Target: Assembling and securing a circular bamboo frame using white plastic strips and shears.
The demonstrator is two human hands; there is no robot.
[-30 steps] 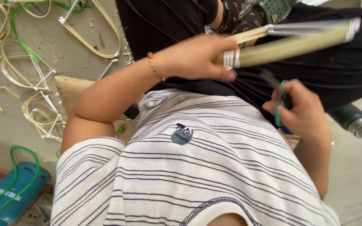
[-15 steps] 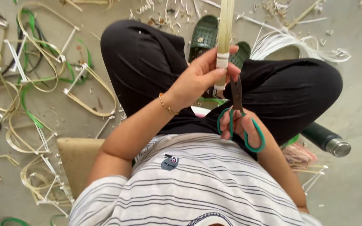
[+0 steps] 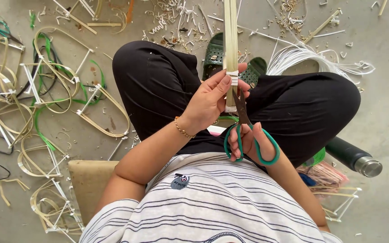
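— Where's the bundle of strips point(image 3: 230, 45)?

— Upright over the lap, long axis pointing away from the body. The left hand point(image 3: 212, 101) has its fingers clamped around the bundle's lower, white-taped end.

— And the scissors point(image 3: 248, 135)?

— In the right hand point(image 3: 248, 144), fingers through the green loops, blades just beside the bundle's bottom end; whether they're apart I can't tell. Pale, flat, stiff strips; more loops on the floor point(image 3: 383, 112).
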